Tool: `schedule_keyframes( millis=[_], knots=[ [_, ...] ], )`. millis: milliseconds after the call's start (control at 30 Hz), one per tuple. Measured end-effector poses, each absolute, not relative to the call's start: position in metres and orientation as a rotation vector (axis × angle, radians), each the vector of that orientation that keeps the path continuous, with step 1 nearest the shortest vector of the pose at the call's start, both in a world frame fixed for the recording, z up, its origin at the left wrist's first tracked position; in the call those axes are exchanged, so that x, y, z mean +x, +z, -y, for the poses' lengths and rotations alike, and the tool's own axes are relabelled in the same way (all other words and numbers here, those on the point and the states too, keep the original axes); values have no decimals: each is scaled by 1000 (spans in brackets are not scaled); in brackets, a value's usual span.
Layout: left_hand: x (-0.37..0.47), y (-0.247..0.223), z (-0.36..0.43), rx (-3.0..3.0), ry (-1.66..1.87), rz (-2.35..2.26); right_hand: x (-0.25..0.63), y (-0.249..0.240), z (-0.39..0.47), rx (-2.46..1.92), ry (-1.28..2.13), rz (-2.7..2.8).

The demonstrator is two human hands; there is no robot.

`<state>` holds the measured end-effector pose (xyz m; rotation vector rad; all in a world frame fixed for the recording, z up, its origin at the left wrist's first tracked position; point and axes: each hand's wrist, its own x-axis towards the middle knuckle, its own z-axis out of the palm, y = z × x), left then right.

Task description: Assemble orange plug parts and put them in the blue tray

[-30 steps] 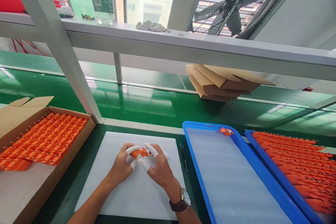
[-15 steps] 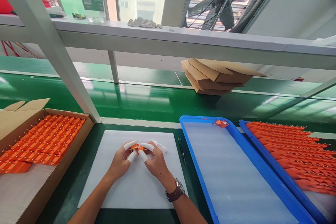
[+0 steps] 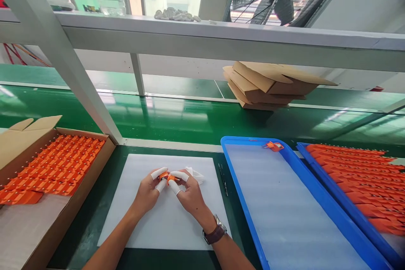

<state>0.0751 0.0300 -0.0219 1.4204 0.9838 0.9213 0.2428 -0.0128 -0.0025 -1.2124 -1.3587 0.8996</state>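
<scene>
Above the white sheet (image 3: 152,228), my left hand (image 3: 149,193) and my right hand (image 3: 190,194) meet and pinch a small orange part (image 3: 167,176) between them. White covers sit on the thumbs and index fingers. The fingers hide much of the part. A crumpled white cloth or tissue (image 3: 196,175) lies just behind my right hand. Dark tweezers (image 3: 223,179) rest along the sheet's right side.
At left, a cardboard box (image 3: 91,177) holds rows of orange parts. At right, a blue tray (image 3: 242,202) bears one orange part (image 3: 274,146) at its far end; a second blue tray (image 3: 341,192) holds many. Folded cardboard (image 3: 268,88) stands behind, below a metal beam (image 3: 202,42).
The camera view has shifted slightly, so the beam sits higher and the trays lie farther right. Both hands still hold the orange part in nearly the same pose.
</scene>
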Motion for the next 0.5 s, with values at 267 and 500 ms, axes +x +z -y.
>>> schedule_keyframes(
  millis=[267,500],
  knots=[
    [75,-14,-28,1362,874,-943,247,-7,10,-1220,887,1319],
    [77,-20,-27,1428,972,-1026,236,-7,16,-1200,705,1455]
  ],
)
